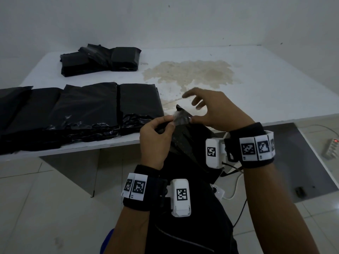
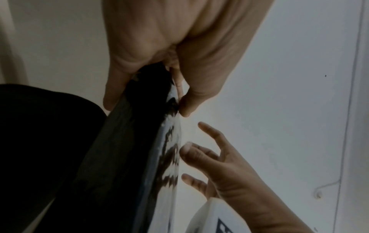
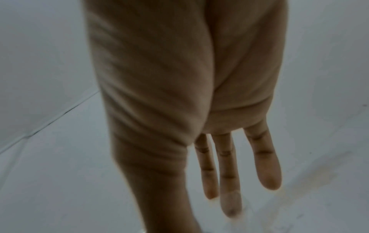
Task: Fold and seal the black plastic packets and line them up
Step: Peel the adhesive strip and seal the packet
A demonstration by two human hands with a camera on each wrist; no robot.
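I hold one black plastic packet (image 1: 185,142) in the air just in front of the table's near edge. My left hand (image 1: 169,120) grips its top, thumb on one side and fingers on the other, at the shiny flap (image 1: 180,116). My right hand (image 1: 195,111) has its thumb tip touching the flap's right end, with the other fingers spread and straight. The left wrist view shows the left hand (image 2: 147,107) around the packet (image 2: 123,149) and the right hand (image 2: 199,151) beside the glossy strip. In the right wrist view only straight fingers (image 3: 227,165) show.
A row of black packets (image 1: 88,107) lies side by side along the near left of the white table (image 1: 266,92). A loose pile of black packets (image 1: 99,59) sits at the back left. A brown stain (image 1: 190,74) marks the middle. A power strip (image 1: 330,149) and cables lie on the floor.
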